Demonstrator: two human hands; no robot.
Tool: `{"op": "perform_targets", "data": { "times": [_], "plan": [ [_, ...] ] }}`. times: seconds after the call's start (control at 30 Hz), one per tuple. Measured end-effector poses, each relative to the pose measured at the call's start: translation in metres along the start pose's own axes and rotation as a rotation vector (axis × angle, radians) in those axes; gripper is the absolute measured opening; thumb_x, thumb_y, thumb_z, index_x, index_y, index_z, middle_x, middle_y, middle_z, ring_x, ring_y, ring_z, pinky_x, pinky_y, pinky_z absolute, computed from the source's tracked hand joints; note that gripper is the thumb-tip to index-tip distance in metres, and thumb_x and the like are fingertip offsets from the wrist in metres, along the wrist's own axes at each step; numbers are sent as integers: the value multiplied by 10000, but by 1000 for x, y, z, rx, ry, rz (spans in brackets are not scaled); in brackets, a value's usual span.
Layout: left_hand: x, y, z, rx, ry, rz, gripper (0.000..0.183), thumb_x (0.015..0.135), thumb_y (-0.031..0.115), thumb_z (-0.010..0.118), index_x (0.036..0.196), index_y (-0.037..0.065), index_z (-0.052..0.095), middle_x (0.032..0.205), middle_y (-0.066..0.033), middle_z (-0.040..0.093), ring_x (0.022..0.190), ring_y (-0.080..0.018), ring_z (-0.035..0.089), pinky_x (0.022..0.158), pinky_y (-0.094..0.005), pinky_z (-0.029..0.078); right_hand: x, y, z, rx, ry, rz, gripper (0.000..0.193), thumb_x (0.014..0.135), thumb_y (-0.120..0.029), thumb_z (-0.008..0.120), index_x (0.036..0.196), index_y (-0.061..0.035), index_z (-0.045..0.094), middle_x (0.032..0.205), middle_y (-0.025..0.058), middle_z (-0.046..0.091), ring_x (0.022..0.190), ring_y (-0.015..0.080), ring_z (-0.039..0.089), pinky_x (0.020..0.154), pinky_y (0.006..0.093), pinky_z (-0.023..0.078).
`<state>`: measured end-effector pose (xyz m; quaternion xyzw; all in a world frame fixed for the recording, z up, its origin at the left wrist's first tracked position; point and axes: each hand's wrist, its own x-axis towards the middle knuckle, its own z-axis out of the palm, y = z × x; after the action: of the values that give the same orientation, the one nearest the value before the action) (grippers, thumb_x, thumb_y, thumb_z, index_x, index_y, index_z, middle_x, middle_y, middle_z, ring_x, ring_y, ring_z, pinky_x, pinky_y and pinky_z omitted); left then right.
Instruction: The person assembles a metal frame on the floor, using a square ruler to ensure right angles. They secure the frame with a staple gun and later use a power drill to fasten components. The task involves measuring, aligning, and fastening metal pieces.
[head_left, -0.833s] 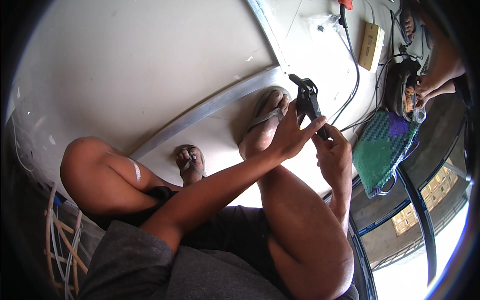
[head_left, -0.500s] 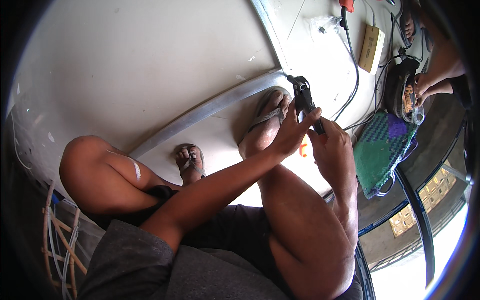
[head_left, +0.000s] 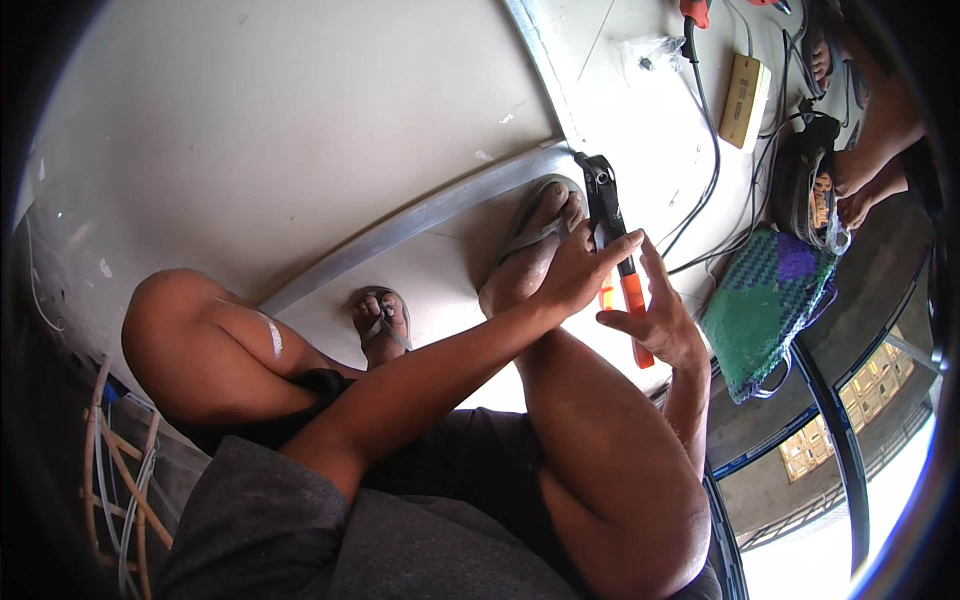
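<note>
My left hand [head_left: 585, 275] is closed around the black body of a hand riveter [head_left: 604, 198], thumb laid along it. The tool's nose touches or nearly touches the corner where two grey metal bars [head_left: 415, 213] meet on the floor. One orange handle [head_left: 635, 318] points back toward me; a second orange part shows beside it, partly covered by my left fingers. My right hand [head_left: 665, 320] is beside the handle with thumb and fingers spread, not wrapped around it. My sandalled foot [head_left: 545, 215] is against the bar near the corner.
To the right lie a green and purple woven bag [head_left: 765, 320], an open dark bag [head_left: 800, 180], a yellow box [head_left: 745, 100], black cables [head_left: 712, 170] and a clear plastic bag [head_left: 648, 58]. Another person's feet and hands [head_left: 865, 185] are at the upper right.
My right hand has opened and shifted down off the riveter's grip, uncovering its orange handle. My left hand still holds the tool at the corner. The other person's hands have moved slightly.
</note>
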<state>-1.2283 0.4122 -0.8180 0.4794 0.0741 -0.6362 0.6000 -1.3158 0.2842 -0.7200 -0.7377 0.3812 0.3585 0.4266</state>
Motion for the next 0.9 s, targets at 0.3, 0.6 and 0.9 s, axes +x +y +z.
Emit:
{"op": "perform_targets", "data": {
  "times": [0.3, 0.6, 0.9],
  "plan": [
    [7, -28, -10, 61, 69, 101, 504, 928, 479, 779, 995, -7, 661, 779, -77, 686, 721, -142, 659, 691, -315, 538, 15, 31, 31, 576, -251, 60, 1045, 751, -134, 830, 1632, -25, 278, 1559, 193, 481, 1470, 330, 431, 1202, 439, 349],
    [2, -23, -21, 131, 43, 158, 289, 1020, 268, 732, 1101, 5, 644, 840, -17, 657, 737, -56, 607, 622, -236, 495, 35, 41, 56, 280, -76, -123, 583, 782, -130, 725, 1311, -13, 510, 968, 160, 695, 861, 319, 683, 825, 435, 535],
    [2, -18, -27, 166, 43, 95, 297, 968, 269, 790, 982, -22, 731, 844, -58, 726, 767, -89, 649, 685, -259, 512, 58, 73, 88, 271, 47, -237, 394, 783, -60, 665, 1156, 36, 582, 843, 161, 714, 717, 266, 696, 686, 372, 537]
  ]
}}
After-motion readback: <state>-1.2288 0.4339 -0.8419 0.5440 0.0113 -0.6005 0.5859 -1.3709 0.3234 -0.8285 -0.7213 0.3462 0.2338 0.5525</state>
